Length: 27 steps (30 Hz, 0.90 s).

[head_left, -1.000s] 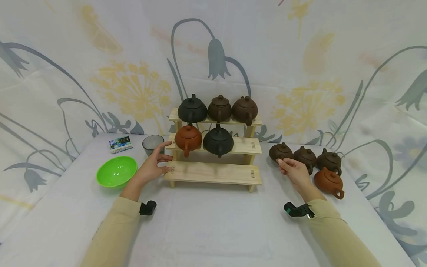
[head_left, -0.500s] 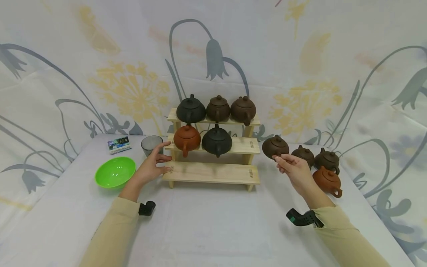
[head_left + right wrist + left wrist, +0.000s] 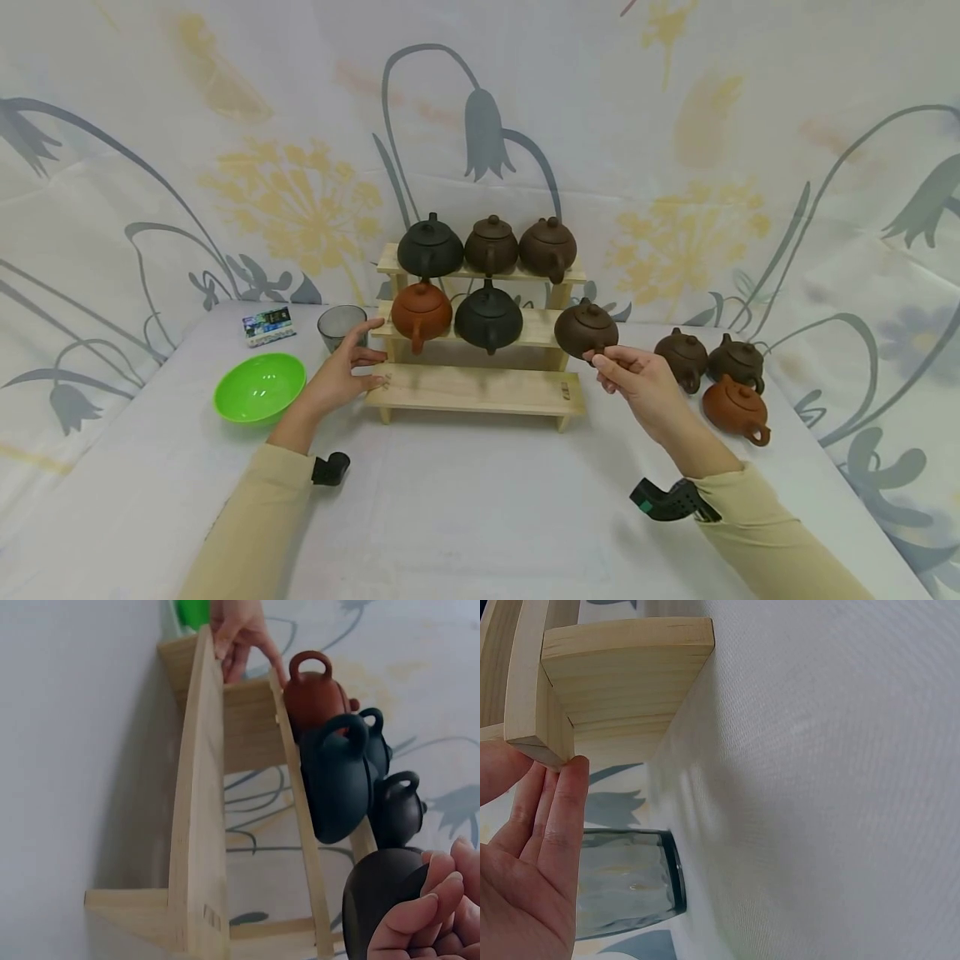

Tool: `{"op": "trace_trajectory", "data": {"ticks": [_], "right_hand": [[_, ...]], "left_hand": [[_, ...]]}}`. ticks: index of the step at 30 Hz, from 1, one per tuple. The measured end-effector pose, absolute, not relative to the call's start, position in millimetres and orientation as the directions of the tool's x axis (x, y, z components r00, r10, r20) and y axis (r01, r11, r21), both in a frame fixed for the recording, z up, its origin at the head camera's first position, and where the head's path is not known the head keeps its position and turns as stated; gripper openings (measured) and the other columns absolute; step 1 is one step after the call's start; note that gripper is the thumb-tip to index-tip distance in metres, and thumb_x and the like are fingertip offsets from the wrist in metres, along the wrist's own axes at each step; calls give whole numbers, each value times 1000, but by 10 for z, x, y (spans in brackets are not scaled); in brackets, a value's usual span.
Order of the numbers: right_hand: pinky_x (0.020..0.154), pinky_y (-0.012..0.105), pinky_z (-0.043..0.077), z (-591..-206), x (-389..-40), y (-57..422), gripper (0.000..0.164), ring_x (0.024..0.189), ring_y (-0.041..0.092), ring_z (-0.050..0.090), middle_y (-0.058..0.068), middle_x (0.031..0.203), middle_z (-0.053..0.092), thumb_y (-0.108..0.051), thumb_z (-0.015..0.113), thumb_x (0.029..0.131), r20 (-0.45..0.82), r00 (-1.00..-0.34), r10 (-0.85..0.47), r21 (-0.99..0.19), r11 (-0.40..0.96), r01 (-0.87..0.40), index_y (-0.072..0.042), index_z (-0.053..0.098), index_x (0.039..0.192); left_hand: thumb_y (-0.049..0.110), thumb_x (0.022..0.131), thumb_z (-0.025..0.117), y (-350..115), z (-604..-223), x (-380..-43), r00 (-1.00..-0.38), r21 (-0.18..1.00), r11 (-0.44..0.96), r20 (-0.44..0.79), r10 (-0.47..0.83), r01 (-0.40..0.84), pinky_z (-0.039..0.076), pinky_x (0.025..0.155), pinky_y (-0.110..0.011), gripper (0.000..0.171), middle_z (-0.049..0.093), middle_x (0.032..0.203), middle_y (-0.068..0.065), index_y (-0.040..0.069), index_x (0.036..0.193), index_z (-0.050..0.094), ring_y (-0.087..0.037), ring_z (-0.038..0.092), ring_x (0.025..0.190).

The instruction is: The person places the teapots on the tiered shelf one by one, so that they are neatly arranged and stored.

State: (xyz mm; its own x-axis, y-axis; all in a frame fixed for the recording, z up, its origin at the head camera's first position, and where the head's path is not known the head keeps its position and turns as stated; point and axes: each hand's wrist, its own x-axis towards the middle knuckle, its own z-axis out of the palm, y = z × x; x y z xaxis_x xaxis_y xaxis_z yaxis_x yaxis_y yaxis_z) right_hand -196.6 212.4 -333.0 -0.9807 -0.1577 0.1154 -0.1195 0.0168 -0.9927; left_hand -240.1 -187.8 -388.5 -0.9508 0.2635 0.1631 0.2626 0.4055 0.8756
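Observation:
In the head view my right hand [image 3: 637, 385] pinches a dark brown teapot [image 3: 587, 330] by its handle and holds it in the air before the right end of the middle tier. My left hand [image 3: 343, 372] holds the left end of the three-tier wooden stand [image 3: 472, 388], thumb and fingertips at a board's end in the left wrist view. An orange-red teapot [image 3: 422, 312] and a black teapot [image 3: 489, 317] sit on the middle tier. Above them stand another black teapot [image 3: 431, 247] and two brown teapots [image 3: 491, 245]. The lowest board carries nothing.
Two dark brown teapots [image 3: 682, 357] and a reddish teapot [image 3: 737, 408] stand on the white cloth at right. To the left are a green bowl [image 3: 260, 388], a grey glass [image 3: 337, 325] and a small printed box [image 3: 268, 326]. Patterned cloth hangs behind.
My right hand has lifted the brown teapot off the cloth and carried it left to the stand's right end. The left hand stays at the stand's left end.

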Motion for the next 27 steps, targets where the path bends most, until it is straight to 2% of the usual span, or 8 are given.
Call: {"op": "trace_trajectory", "data": {"ticks": [5, 12, 17, 27], "right_hand": [[63, 18, 44, -3335, -1992, 2025, 5, 68, 9, 49, -6, 89, 67, -5, 56, 93, 122, -977, -177, -992, 23, -128, -3, 58, 90], [62, 18, 43, -3384, -2089, 1899, 6, 66, 9, 48, -2, 90, 67, -2, 55, 93, 141, -972, -190, -989, 7, -145, -2, 59, 89], [62, 18, 43, -3406, -2153, 1838, 5, 66, 9, 48, -3, 89, 66, -1, 55, 92, 147, -969, -201, -988, 21, -154, 2, 58, 90], [63, 18, 43, -3400, -2243, 1812, 18, 65, 7, 48, -7, 90, 65, -3, 54, 94, 133, -971, -197, -983, 95, -154, 13, 54, 100]], "left_hand": [[-14, 80, 63, -1884, -3889, -2399, -953, 873, 415, 155, 261, 256, 47, 88, -47, 82, 55, 116, -29, 14, 146, 22, -42, 49, 112], [-14, 81, 62, -1886, -3890, -2395, -951, 873, 412, 161, 265, 263, 48, 86, -46, 82, 55, 115, -29, 14, 146, 22, -42, 50, 112], [-13, 81, 63, -1884, -3887, -2392, -952, 867, 424, 162, 259, 262, 47, 86, -47, 82, 56, 115, -28, 14, 146, 22, -41, 50, 112], [-13, 81, 62, -1878, -3874, -2392, -957, 876, 417, 145, 252, 243, 47, 88, -47, 81, 54, 116, -28, 14, 146, 22, -42, 49, 112]]}}
